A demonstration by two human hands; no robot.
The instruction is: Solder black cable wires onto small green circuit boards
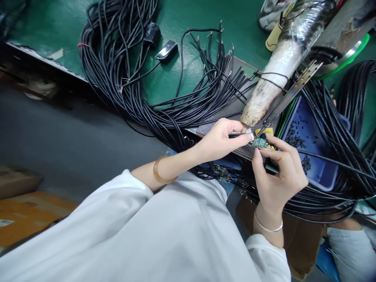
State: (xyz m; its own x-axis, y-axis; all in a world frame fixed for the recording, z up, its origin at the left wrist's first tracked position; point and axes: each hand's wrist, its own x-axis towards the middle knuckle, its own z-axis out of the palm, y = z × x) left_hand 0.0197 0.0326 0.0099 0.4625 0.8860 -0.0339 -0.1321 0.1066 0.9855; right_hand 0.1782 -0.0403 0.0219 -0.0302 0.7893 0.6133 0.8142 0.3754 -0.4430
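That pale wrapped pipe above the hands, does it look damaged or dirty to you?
Yes. The wrapped pipe has a brown, stained, ragged lower end just above the left hand and right hand, which hold a cable end and a small circuit board beneath it.

Hands at a small circuit board

Left hand (220,139) pinches a black cable (239,135) beside the circuit board (260,142); right hand (277,176) grips the board.

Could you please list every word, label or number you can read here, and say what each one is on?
None can be read. The small green circuit board between the left hand and right hand is too small and blurred for any print to show, and the black cables show no legible markings.
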